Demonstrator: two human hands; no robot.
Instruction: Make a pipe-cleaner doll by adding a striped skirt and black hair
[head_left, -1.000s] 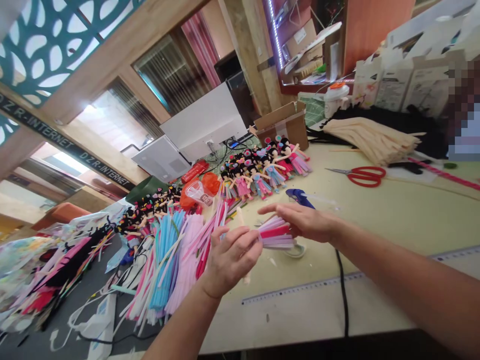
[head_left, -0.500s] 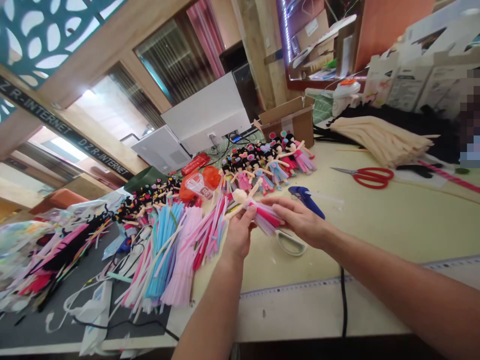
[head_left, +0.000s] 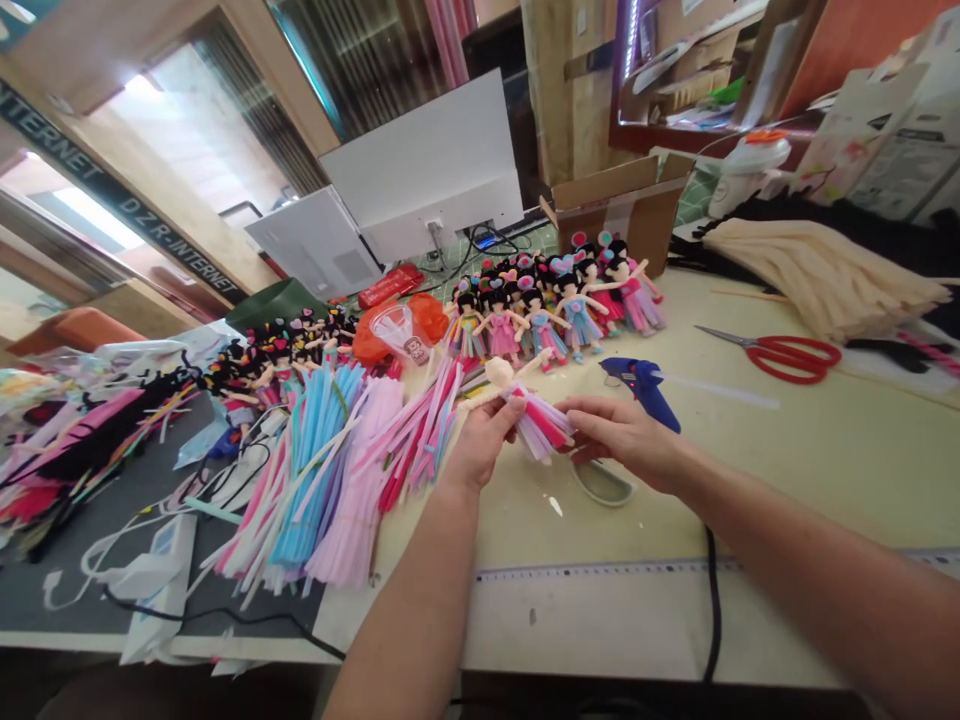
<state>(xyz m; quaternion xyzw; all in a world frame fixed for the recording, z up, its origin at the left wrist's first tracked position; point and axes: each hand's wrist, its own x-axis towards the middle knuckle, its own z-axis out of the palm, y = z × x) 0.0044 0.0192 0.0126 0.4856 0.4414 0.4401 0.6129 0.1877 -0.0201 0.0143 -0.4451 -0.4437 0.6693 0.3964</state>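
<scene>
A pipe-cleaner doll (head_left: 541, 424) with a bare cream head, outstretched arms and a pink, white and lilac skirt is held above the table. My left hand (head_left: 482, 442) is closed on its upper body, thumb on top. At the skirt's lower end, my right hand (head_left: 630, 436) pinches the strips between thumb and fingers; part of its grip is hidden. Just beyond the right hand lies a blue glue gun (head_left: 649, 394). Below that hand, a pale loop-shaped handle (head_left: 604, 487) rests on the table; the remainder is covered.
Several black-haired dolls (head_left: 541, 325) stand at the back before a cardboard box (head_left: 626, 215). Bundles of blue pipe cleaners (head_left: 315, 480) and pink pipe cleaners (head_left: 352, 500) lie left. Red-handled scissors (head_left: 793, 358) and cream pipe cleaners (head_left: 825, 275) are right. A black cable (head_left: 712, 610) crosses the front edge.
The view has shifted, tilting slightly downward. The doll has turned a little, its skirt now spread toward the lower right. Both hands stay on it.
</scene>
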